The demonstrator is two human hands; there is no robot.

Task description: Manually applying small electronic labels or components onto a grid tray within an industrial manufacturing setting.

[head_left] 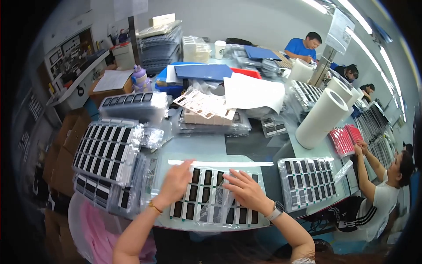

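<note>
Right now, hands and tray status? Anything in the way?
Right hand over the panel tray, touch unclear. Left hand near its far-left corner. White strip beyond.

Clear tray (199,187) gridded in black and white, white roll (321,121), lilac bottle (140,80), blue board (204,72), red packet (340,141)

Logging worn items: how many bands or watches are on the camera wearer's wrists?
2: a yellowish bracelet at the wrist of the left hand, and a pale-strapped watch at that of the right hand. No others show.

I get a bright view, lit by ceiling tubes (355,16) far beyond the right fingers (236,179); plastic (226,200) near them glares, edges bend into black.
</note>
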